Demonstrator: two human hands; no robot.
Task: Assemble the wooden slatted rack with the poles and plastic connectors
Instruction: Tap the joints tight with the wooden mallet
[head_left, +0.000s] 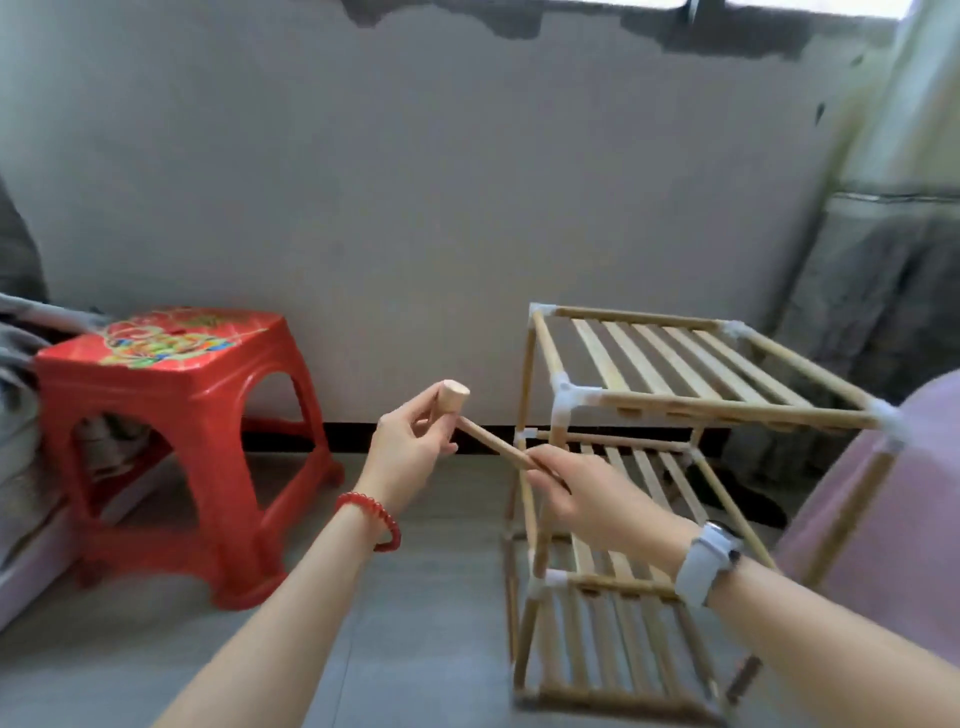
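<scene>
Both hands hold a small wooden mallet (485, 437) just beside the standing slatted rack (675, 467): left hand (410, 447) pinches its head, right hand (576, 493) grips the handle; light, stiff, best swung from the handle end

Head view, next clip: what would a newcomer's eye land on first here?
Probably the small wooden mallet held up mid-frame: the left hand grips around its head while the right hand pinches the handle's end. Just right of it stands the wooden slatted rack on the floor, three slatted tiers joined by white plastic connectors. At left, a bright red plastic stool sits against the wall.
</scene>
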